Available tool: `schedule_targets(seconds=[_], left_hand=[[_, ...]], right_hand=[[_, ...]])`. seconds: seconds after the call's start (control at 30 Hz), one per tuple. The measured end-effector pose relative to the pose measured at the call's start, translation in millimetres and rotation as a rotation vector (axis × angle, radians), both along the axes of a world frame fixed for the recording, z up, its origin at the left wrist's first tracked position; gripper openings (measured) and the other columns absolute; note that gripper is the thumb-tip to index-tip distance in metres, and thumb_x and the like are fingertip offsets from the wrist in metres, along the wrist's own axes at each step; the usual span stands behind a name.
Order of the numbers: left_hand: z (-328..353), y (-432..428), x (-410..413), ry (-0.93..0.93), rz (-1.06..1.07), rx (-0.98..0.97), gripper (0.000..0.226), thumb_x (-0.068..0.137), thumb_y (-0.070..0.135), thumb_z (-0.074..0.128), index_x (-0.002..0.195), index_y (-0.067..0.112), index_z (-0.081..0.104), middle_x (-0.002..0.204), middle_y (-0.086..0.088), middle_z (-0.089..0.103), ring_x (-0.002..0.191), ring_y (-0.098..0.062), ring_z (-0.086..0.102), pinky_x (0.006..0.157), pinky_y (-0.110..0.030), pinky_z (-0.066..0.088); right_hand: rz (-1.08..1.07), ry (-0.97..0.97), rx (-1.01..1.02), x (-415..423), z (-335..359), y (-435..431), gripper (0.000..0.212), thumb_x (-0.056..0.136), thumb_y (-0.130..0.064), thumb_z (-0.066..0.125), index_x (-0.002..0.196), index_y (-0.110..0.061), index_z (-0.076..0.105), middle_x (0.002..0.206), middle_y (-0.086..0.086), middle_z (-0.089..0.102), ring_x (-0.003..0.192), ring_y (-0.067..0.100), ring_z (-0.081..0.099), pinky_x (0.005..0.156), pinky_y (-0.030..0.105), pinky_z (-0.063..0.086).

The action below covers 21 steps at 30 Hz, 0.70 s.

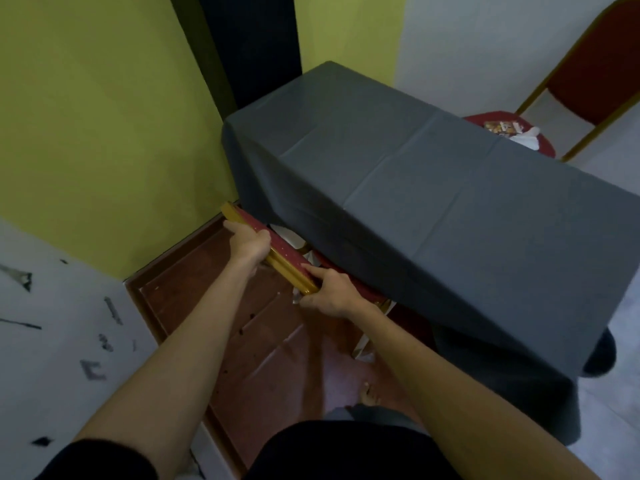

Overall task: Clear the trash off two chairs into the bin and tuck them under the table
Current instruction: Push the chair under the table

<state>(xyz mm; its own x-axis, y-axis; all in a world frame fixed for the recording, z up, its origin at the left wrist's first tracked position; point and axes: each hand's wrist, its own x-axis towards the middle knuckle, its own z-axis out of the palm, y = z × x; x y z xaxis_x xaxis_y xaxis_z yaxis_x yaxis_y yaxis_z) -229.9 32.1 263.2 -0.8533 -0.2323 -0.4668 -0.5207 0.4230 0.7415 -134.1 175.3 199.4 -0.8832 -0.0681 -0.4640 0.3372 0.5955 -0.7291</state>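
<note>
My left hand (247,242) and right hand (329,292) clamped on near chair's backrest (277,258), seat under grey-clothed table (433,209), far chair (540,133) holding wrappers (502,128) and tissue (528,138)

dim indoor light, soft motion blur, wide-angle bending at edges, no glare.

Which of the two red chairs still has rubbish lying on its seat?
The far chair beyond the table, with wrappers and white paper on its seat. The near chair, gripped by both hands, is mostly under the tablecloth.
</note>
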Motion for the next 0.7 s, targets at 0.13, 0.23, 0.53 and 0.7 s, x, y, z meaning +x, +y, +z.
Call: schedule_targets(seconds=[0.13,0.23,0.53,0.7], left_hand=[[2.5,17.2,34.0,0.124,-0.245,-0.388,0.076,0.1,0.013,0.049,0.159,0.018,0.001,0.163,-0.022,-0.021,0.152,-0.04,0.006,0.121,-0.048,0.022],[-8.2,27.9,71.7,0.248,-0.423,-0.548,0.065,0.097,0.012,0.055,0.154,0.011,0.023,0.16,-0.023,-0.029,0.149,-0.039,-0.023,0.124,-0.052,0.003],[-23.9,92.7,179.2,0.191,-0.916,-0.54,0.052,0.097,0.017,0.051,0.147,0.013,0.038,0.166,-0.02,-0.011,0.152,-0.034,-0.017,0.125,-0.051,0.001],[-22.3,158.7,215.7,0.131,-1.094,-0.445,0.054,0.099,0.02,0.051,0.15,0.016,0.036,0.167,-0.015,0.0,0.155,-0.03,-0.006,0.125,-0.048,0.011]], right_hand=[[-0.073,0.008,-0.005,35.7,-1.9,8.9,0.077,0.09,-0.019,0.074,0.157,-0.026,0.037,0.143,0.006,0.055,0.115,0.02,0.062,0.087,0.027,0.051],[-0.148,-0.001,-0.007,60.4,-2.2,25.7,0.057,0.094,-0.011,0.066,0.148,-0.02,0.052,0.141,0.004,0.062,0.122,0.019,0.061,0.101,0.031,0.051],[-0.524,-0.032,-0.125,166.3,0.9,81.6,0.038,0.096,-0.005,0.062,0.132,-0.014,0.066,0.129,0.003,0.07,0.121,0.017,0.064,0.09,0.023,0.05],[-0.733,0.011,-0.118,220.6,0.9,147.6,0.029,0.096,-0.007,0.062,0.122,-0.017,0.072,0.121,0.001,0.071,0.109,0.015,0.065,0.092,0.033,0.058]])
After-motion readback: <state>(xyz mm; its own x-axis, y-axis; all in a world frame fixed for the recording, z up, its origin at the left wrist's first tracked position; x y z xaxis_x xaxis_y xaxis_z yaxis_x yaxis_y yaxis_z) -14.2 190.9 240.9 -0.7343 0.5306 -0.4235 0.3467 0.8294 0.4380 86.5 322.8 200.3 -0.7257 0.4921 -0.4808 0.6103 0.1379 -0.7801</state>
